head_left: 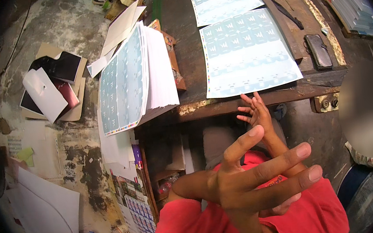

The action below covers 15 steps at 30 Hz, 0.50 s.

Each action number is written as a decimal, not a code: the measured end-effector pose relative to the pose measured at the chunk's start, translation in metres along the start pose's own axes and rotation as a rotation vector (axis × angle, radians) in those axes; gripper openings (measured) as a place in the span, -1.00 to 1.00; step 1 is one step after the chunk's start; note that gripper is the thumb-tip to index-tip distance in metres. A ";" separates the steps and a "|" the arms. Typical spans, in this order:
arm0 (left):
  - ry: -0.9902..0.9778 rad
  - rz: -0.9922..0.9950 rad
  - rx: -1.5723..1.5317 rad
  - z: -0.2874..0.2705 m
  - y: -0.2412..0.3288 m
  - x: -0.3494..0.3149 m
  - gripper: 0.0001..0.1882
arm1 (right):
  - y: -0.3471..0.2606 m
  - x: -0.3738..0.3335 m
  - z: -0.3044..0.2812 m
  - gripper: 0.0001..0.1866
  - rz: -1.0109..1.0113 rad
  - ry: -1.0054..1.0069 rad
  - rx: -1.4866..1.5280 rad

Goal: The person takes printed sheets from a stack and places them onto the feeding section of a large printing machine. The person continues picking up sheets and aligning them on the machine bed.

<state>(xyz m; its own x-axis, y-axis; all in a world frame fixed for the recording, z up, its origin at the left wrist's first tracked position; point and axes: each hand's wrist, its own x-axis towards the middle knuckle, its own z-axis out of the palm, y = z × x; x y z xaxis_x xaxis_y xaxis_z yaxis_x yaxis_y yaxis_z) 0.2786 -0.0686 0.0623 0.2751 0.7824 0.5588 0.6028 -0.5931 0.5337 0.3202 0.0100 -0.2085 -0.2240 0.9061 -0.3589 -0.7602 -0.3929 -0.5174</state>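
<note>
My left hand (251,180) is raised close to the camera, fingers spread apart and pointing right, with nothing in it. Beyond it, my right hand (258,115) reaches toward the table's front edge, its fingers stretched and apart. Its fingertips are at the near edge of a printed sheet (247,72) with pale blue-green label panels; whether they touch it I cannot tell. Further up the table lies another such sheet (224,0). To the left, a thick stack of similar printed sheets (122,77) leans at the table's corner, its white page edges (159,69) facing right.
A dark wooden table (183,40) carries a dark phone-like case (318,51) and a black strap (286,10) at right. More stacked paper (350,2) stands at far right, above a seated person (359,189). Black and white covers (51,87) and a large white sheet (46,202) lie left.
</note>
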 end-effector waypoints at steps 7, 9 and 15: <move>0.274 0.151 0.069 0.043 0.009 0.015 -0.74 | -0.075 -0.046 0.001 -0.36 -0.054 -0.076 -0.006; 0.265 0.134 0.111 0.045 0.015 0.013 -0.71 | -0.099 -0.062 0.000 -0.40 -0.081 -0.090 -0.019; 0.005 0.385 -0.010 0.026 -0.016 0.002 -0.76 | -0.153 -0.107 0.005 -0.51 -0.338 -0.417 -0.078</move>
<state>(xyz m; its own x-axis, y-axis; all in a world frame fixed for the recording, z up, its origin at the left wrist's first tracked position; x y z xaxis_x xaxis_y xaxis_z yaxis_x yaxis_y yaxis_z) 0.2894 -0.0529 0.0382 0.4764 0.5008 0.7227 0.4483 -0.8454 0.2903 0.4574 -0.0257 -0.0867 -0.2095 0.9632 0.1682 -0.7880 -0.0645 -0.6122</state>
